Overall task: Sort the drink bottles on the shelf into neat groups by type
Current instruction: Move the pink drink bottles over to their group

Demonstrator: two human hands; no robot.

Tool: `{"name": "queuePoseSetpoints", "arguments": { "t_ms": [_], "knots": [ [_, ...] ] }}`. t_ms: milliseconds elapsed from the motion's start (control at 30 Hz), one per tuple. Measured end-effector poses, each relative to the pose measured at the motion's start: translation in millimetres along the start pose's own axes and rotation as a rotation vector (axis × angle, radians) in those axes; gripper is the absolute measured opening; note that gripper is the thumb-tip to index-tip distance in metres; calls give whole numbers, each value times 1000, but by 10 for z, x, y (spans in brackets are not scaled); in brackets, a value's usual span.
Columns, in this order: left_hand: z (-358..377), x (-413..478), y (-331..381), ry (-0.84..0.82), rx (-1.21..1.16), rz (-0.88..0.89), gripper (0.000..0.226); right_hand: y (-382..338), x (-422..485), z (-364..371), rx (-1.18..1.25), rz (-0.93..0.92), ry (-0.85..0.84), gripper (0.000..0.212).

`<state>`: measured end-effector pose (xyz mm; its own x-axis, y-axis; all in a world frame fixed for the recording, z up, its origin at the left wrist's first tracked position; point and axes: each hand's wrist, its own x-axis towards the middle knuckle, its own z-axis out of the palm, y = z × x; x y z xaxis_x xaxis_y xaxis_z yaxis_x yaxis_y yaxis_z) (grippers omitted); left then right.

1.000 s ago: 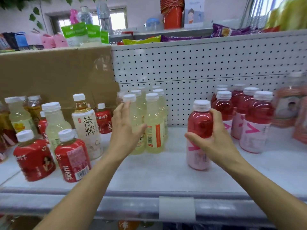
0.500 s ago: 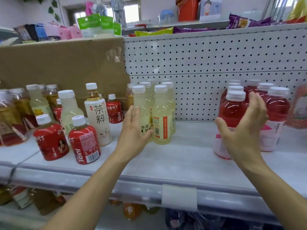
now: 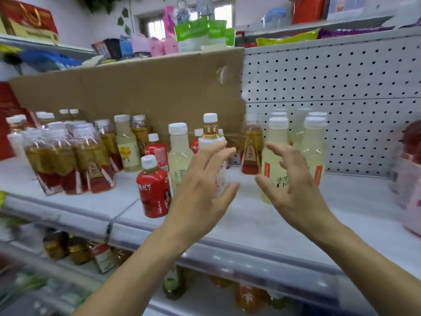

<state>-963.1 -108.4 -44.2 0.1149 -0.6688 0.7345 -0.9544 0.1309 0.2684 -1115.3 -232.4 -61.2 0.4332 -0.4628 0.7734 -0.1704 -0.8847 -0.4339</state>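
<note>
My left hand [image 3: 202, 190] hovers with spread fingers in front of a white-labelled tea bottle [image 3: 210, 135], holding nothing. Beside it, my right hand [image 3: 293, 185] is spread in front of a cluster of pale yellow bottles [image 3: 314, 144], not gripping any. A short red juice bottle [image 3: 153, 190] stands near the front of the white shelf [image 3: 262, 215], left of my left hand. Behind it stands a pale bottle [image 3: 180, 151]. An amber tea bottle [image 3: 250, 147] stands between my hands at the back. Pink-red bottles [image 3: 410, 167] are blurred at the far right.
A shrink-wrapped pack of amber tea bottles [image 3: 66, 158] fills the shelf's left side. A cardboard sheet [image 3: 136, 87] and a white pegboard [image 3: 341, 87] back the shelf. More bottles [image 3: 77, 249] sit on the shelf below. Snack bags [image 3: 287, 37] lie on the top shelf.
The view has swung left. My right hand has let go of the pink-red bottle and moved left to the pale yellow bottles. My left hand has shifted toward the white-labelled tea bottle.
</note>
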Motion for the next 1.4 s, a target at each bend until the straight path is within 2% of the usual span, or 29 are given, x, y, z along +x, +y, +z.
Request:
{"name": "queuePoseSetpoints", "arguments": {
  "t_ms": [100, 200, 333, 467, 600, 833, 1167, 1400],
  "knots": [
    [-392, 97, -366, 82, -19, -14, 54, -216, 279, 290, 77, 76, -13, 54],
    [-678, 268, -747, 70, -50, -76, 58, -399, 590, 469, 215, 170, -8, 54],
    [-775, 535, -1150, -97, -141, -191, 70, -515, 993, 645, 212, 339, 14, 59],
    [-694, 790, -1345, -279, -287, -231, 71, -510, 1215, 834, 250, 486, -106, 62],
    [-587, 899, -1441, -319, -301, -179, 56, -471, 1250, 947, 183, 464, -126, 32],
    [-537, 938, -1566, -307, -284, -117, 50, -447, 1255, 899, 80, 435, -93, 20],
    [-494, 1018, -1652, -326, -340, -148, 48, -320, 1138, 798, 134, 454, 22, 27],
    [-558, 1095, -1700, -222, -392, -150, 44, -350, 1157, 837, 134, 412, 19, 24]
  ]
}}
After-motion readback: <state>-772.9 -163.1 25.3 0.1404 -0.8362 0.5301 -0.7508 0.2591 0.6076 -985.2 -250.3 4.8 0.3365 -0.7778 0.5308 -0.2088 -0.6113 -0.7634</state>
